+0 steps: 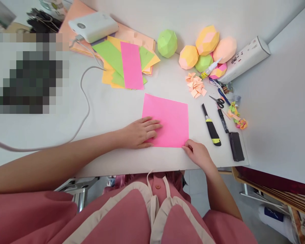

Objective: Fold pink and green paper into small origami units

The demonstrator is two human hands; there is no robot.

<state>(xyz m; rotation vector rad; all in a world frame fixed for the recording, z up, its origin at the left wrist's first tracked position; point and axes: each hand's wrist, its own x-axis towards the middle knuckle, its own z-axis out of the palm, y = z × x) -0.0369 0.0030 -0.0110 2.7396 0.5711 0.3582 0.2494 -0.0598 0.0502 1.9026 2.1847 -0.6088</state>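
A sheet of bright pink paper point(171, 118) lies flat on the white table, close to its front edge. My left hand point(143, 133) rests on the sheet's left side, palm down with fingers stretched out. At the sheet's near right corner, my right hand point(197, 151) pinches the paper between thumb and fingers. Right of the sheet lies a black and yellow utility knife point(212, 130), apart from both hands. Behind the sheet, a pink paper strip point(132, 66) sits on top of a pile of green and orange paper point(109, 56).
Faceted paper balls point(167, 43) stand along the back wall near folded peach paper pieces point(195, 84). Scissors point(218, 101), a marker point(223, 120) and a black case point(236, 146) lie at the right. A white device point(94, 27) trails a cable point(83, 88) across the left side.
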